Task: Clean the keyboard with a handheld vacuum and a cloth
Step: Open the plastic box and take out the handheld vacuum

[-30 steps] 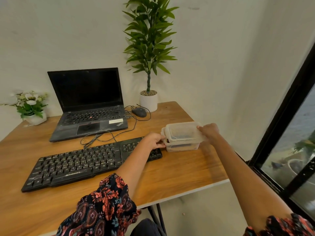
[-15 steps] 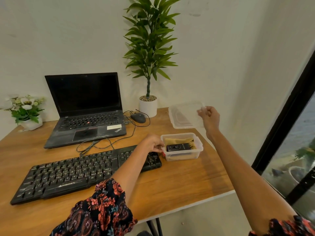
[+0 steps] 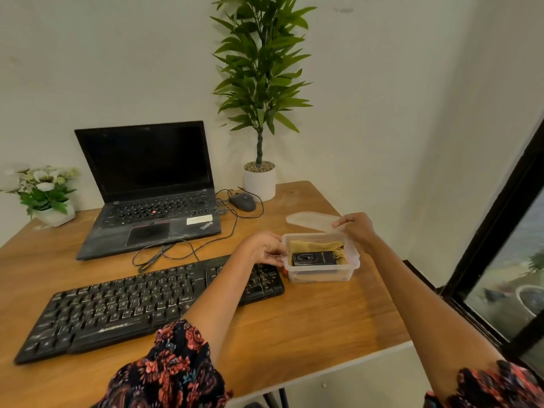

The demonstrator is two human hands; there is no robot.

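Looking down from the head camera, one wooden desk (image 3: 309, 319) fills the lower part of the view, its right edge and near right corner dropping off beside a dark-framed window (image 3: 500, 231).

Near the desk's right side sits one clear plastic box (image 3: 321, 272), open at the top. Inside it lie one small black handheld vacuum (image 3: 313, 258) and, under and behind it, one tan cloth (image 3: 318, 247). The left hand (image 3: 262, 250) grasps the box's left wall, fingers curled round the rim. The right hand (image 3: 357, 229) pinches the near right edge of one clear lid (image 3: 309, 220), which lies low over the desk just beyond the box; whether it rests on the wood cannot be told.

One black keyboard (image 3: 132, 307) lies slanted across the near left of the desk, its right end just beside the box and partly under the left forearm. Bare wood stretches from the box to the near edge and right corner, and a narrower strip runs between the box and the right edge.

Farther back stand one open laptop (image 3: 147, 187) with a dark screen, one dark mouse (image 3: 243, 201) with its cable looping toward the keyboard, one tall green plant (image 3: 259, 83) in a white pot at the far right, and one small flower pot (image 3: 44, 192) at the far left edge.
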